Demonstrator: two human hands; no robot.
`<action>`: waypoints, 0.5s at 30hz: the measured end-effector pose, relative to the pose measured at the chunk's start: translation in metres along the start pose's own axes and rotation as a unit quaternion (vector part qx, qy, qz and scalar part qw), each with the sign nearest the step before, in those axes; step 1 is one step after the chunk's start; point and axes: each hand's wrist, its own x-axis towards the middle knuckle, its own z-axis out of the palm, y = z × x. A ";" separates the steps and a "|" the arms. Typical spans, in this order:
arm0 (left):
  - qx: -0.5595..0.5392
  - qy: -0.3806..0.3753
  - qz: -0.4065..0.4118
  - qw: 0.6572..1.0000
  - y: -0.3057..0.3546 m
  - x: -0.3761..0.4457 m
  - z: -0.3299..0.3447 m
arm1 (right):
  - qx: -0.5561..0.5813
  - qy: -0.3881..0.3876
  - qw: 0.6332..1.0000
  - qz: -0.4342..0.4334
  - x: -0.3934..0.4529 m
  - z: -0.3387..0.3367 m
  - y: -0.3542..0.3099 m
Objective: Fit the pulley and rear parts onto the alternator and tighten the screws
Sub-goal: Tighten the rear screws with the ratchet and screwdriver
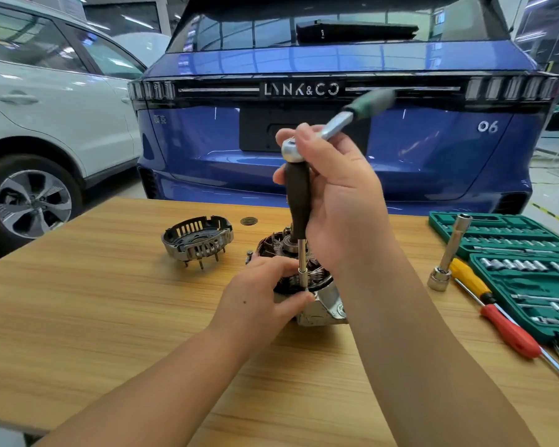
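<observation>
Alternator (307, 285) sits mid-bench, rear up. Left hand (265, 291) pinches round the socket tip, probably steadying it on the screw. Right hand (333, 188) grips the upright driver (299, 204), ratchet (336, 124) on top for leverage.

Bright, even indoor light fell from overhead, with strip reflections glaring on the blue car (336, 59). The ratchet handle (362, 108) was motion-blurred. Wide-angle distortion bowed the table (78, 301) edge and frame margins; shadows were soft.
</observation>
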 end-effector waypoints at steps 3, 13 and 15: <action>-0.009 0.003 0.008 1.000 0.000 0.000 0.000 | -0.079 0.016 0.989 -0.127 -0.002 0.001 0.000; -0.008 -0.008 0.001 1.000 0.000 -0.001 -0.001 | -0.322 -0.100 0.922 -0.192 -0.004 0.001 0.005; -0.009 -0.007 0.003 1.000 0.001 -0.002 -0.001 | -0.319 -0.071 0.924 -0.199 -0.004 0.002 0.002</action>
